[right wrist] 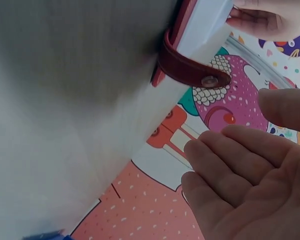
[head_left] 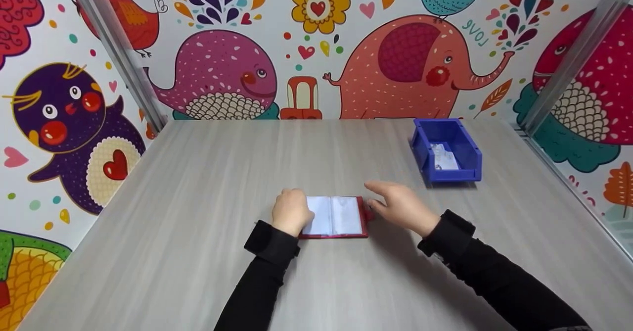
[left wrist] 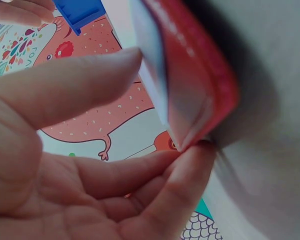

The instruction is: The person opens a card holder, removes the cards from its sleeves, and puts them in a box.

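Note:
A red card holder [head_left: 332, 216] lies spread on the table, with pale sleeve-like pages facing up. At its left edge, my left hand [head_left: 291, 211] grips it; the left wrist view shows the thumb over the pages and fingertips at the red cover's edge [left wrist: 217, 82]. My right hand [head_left: 401, 207] is just off the right edge, its fingers extended and palm bare in the right wrist view. From that edge a dark red strap [right wrist: 190, 70] with a metal snap sticks out, apart from the right fingers. What the pages contain is too faint to tell.
A blue open-fronted bin [head_left: 452, 175] stands at the back right, with several white cards or papers [head_left: 444, 158] in it. Patterned panels with cartoon animals [head_left: 222, 69] border the wood-grain table [head_left: 198, 172] at the back and sides, along metal posts.

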A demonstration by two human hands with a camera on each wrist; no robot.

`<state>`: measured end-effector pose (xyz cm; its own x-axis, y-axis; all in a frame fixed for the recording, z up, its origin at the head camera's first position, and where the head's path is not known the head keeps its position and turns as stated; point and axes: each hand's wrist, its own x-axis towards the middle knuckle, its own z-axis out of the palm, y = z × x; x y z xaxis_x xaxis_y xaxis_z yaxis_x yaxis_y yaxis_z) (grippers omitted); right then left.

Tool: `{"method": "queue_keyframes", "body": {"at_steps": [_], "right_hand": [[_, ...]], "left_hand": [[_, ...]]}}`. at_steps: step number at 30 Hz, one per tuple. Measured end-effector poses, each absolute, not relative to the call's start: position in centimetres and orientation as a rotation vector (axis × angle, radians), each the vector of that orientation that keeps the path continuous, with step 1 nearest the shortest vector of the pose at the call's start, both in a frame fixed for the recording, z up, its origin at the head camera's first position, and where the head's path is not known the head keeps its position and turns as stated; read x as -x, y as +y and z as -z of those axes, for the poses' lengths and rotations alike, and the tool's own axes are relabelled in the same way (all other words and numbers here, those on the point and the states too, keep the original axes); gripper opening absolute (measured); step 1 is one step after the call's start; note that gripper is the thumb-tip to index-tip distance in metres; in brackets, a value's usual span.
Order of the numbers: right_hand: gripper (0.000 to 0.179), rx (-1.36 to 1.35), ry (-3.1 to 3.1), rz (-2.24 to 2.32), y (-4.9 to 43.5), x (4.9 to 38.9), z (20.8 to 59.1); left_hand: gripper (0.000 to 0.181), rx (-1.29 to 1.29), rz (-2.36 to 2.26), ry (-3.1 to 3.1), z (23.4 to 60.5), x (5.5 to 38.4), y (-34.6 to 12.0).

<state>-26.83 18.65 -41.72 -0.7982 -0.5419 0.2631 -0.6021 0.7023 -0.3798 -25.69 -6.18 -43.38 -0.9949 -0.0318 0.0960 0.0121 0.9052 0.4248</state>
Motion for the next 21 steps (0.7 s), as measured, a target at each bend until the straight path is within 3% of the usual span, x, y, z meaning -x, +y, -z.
{"method": "queue_keyframes", "body": {"at_steps": [21], "right_hand": [[0.028, -1.037, -2.807, -0.640, 17.2, 26.9, 43.5]], "left_hand": [[0.027, 0.001, 0.653, -2.963, 43.2, 25.5, -6.2]]}}
